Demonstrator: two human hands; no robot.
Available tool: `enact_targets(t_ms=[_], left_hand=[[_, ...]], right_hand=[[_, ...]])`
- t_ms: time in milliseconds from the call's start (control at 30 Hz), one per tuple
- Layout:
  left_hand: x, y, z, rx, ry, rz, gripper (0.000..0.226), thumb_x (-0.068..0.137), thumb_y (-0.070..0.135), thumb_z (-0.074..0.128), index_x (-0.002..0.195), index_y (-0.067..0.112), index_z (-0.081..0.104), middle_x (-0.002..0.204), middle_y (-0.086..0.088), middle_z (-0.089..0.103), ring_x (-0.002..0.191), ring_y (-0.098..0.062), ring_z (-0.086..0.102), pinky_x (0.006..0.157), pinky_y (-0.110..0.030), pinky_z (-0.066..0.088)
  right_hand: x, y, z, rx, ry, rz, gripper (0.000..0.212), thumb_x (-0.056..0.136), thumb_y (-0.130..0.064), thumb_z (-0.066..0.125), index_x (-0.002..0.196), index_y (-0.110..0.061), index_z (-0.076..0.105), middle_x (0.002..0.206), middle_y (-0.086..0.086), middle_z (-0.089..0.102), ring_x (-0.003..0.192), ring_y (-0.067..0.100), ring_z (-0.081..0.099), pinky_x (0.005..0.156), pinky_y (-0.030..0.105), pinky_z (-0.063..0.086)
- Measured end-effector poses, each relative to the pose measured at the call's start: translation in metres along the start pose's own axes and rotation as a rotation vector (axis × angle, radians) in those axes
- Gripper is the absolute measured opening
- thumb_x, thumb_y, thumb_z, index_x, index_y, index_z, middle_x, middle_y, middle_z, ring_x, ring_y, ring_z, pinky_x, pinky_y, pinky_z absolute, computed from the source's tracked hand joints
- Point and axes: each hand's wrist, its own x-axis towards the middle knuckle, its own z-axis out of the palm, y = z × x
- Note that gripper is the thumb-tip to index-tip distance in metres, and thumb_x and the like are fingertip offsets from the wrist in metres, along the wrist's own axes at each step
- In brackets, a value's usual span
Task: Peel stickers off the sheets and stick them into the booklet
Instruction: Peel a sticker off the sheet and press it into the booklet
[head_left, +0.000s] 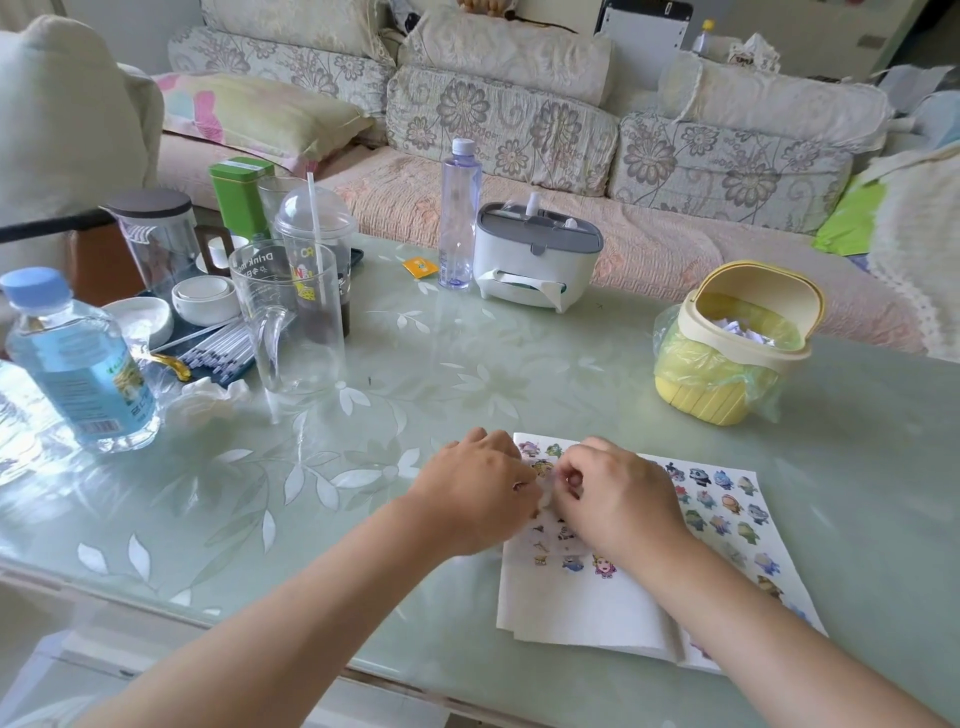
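In the head view, the left hand and the right hand met knuckle to knuckle over the far left part of a white sticker sheet printed with rows of small cartoon figures. Both sets of fingers were curled inward, and their tips pinched a small pale translucent piece held between the two hands, just above the sheet; whether it was a sticker or a scrap of backing was too small to tell. The sheet lay flat on the pale green glass-topped desk with a white leaf pattern, mostly to the right of the fingers and partly hidden under the right hand and forearm. A white booklet of plain pages lay under the sheet's near edge, below the hands and touching the sheet, with a few stickers showing close to the wrists. Well beyond the hands stood a small yellow lidded bin lined with a thin plastic bag, a white and grey tissue holder and a tall clear plastic bottle. A clear glass mug and a blue-capped water bottle stood far to the left.
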Motion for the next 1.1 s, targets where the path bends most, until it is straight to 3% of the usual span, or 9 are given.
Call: enact_targets(t_ms=[100,167,333,500,600,767,833,967,1100], left_hand=[[0.004,-0.005,0.005,0.020,0.035,0.048,0.028,0.099,0.037,0.049,0.120,0.030,0.066,0.126,0.007,0.053,0.115,-0.018,0.045,0.084,-0.023,0.030],[0.005,-0.007,0.011,0.024,0.042,0.085,0.036,0.097,0.034,0.048,0.132,0.033,0.057,0.130,0.007,0.050,0.119,-0.018,0.044,0.091,-0.026,0.034],[0.002,-0.011,0.021,0.079,0.049,0.129,0.068,0.085,0.046,0.010,0.141,0.044,0.048,0.139,0.010,0.042,0.126,-0.017,0.038,0.102,-0.030,0.033],[0.001,-0.008,0.022,0.093,0.065,0.120,0.075,0.082,0.048,0.004,0.141,0.042,0.050,0.140,0.008,0.043,0.128,-0.018,0.039,0.102,-0.033,0.033],[0.000,-0.008,0.023,0.087,0.088,0.115,0.068,0.086,0.045,0.011,0.134,0.039,0.057,0.138,0.007,0.048,0.124,-0.021,0.044,0.099,-0.036,0.039],[0.001,-0.008,0.025,0.106,0.129,0.104,0.053,0.088,0.039,0.022,0.121,0.033,0.064,0.131,0.005,0.053,0.116,-0.023,0.049,0.092,-0.037,0.044],[0.002,-0.009,0.019,0.074,0.113,0.082,0.047,0.090,0.036,0.032,0.129,0.032,0.058,0.133,0.007,0.050,0.121,-0.019,0.043,0.097,-0.031,0.036],[0.002,-0.013,0.005,-0.009,0.138,0.028,0.044,0.089,0.024,0.050,0.133,0.031,0.055,0.132,0.012,0.049,0.123,-0.014,0.038,0.100,-0.025,0.031],[0.000,0.005,-0.006,-0.256,0.204,-0.055,0.032,0.090,0.018,0.053,0.116,0.032,0.065,0.116,0.013,0.060,0.110,-0.011,0.050,0.090,-0.021,0.039]], right_hand=[[0.000,-0.003,-0.001,0.003,-0.059,-0.031,0.012,0.087,-0.038,0.060,0.092,-0.030,0.067,0.096,-0.011,0.062,0.092,0.013,0.062,0.071,0.027,0.041],[0.000,-0.005,-0.002,0.003,-0.060,-0.047,0.016,0.089,-0.039,0.059,0.098,-0.033,0.070,0.099,-0.009,0.063,0.095,0.014,0.062,0.071,0.027,0.040],[-0.005,-0.003,0.003,-0.018,0.023,-0.098,0.010,0.085,-0.029,0.068,0.079,-0.031,0.075,0.081,-0.007,0.063,0.073,0.017,0.064,0.057,0.028,0.046],[-0.010,0.002,0.006,-0.029,0.111,-0.203,0.017,0.074,-0.019,0.081,0.064,-0.026,0.069,0.067,-0.007,0.054,0.060,0.017,0.056,0.046,0.020,0.034],[-0.011,0.002,0.007,-0.018,0.170,-0.257,0.020,0.073,-0.017,0.080,0.061,-0.024,0.066,0.066,-0.007,0.052,0.060,0.017,0.054,0.047,0.019,0.030],[-0.019,-0.003,0.006,0.015,0.162,-0.356,0.015,0.078,-0.022,0.058,0.065,-0.023,0.065,0.071,-0.007,0.053,0.065,0.014,0.052,0.045,0.027,0.043],[-0.020,0.000,0.002,0.070,0.135,-0.272,0.011,0.077,-0.019,0.068,0.072,-0.028,0.070,0.075,-0.009,0.058,0.062,0.010,0.054,0.047,0.022,0.041],[-0.015,0.012,-0.010,0.228,0.067,-0.077,0.025,0.077,-0.011,0.078,0.080,-0.036,0.076,0.085,-0.021,0.064,0.063,-0.002,0.053,0.056,0.012,0.035],[-0.014,0.013,-0.026,0.432,0.077,-0.028,0.039,0.076,0.002,0.073,0.076,-0.037,0.078,0.087,-0.020,0.064,0.061,0.010,0.056,0.056,0.012,0.038]])
